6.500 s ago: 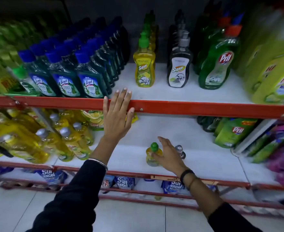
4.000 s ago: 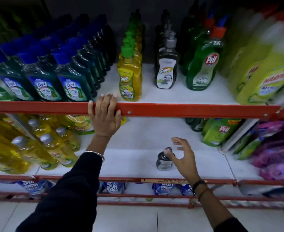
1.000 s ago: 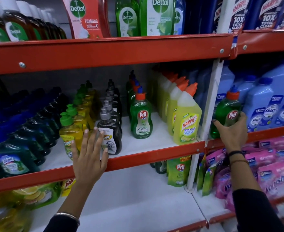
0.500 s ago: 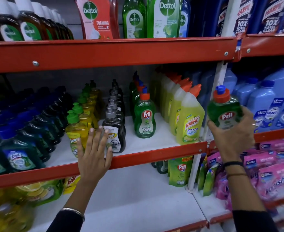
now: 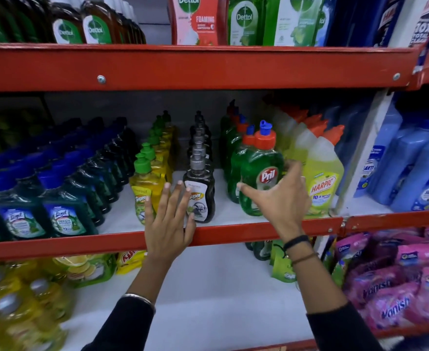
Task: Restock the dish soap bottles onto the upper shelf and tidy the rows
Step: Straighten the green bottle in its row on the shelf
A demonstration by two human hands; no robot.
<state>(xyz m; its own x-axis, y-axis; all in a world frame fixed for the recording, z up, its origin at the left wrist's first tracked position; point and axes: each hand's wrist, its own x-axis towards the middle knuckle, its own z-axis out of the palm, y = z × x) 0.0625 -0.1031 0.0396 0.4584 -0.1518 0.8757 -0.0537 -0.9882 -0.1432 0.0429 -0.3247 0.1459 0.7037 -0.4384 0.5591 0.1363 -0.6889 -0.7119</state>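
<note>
So this looks like the placing step: the right hand [image 5: 280, 198] has a green Pril dish soap bottle [image 5: 259, 178] at the front of the Pril row, on the middle shelf's white board just behind the red shelf rail [image 5: 233, 234]. Fingers are spread loosely around the bottle's right side with the thumb out across its lower front, so I'd guess it's being set down or about to be let go. Can't tell if the base is fully seated.

The left hand [image 5: 169, 224] rests flat on the rail, fingers spread, fingertips up in front of the yellow Super bottle [image 5: 145, 191] and the black Super pump bottle [image 5: 199, 191].

Next move probably means nudging the Pril bottle straight, label forward, lined up with the ones behind, without bumping the Harpic bottle [image 5: 322, 183] just to its right.
</note>
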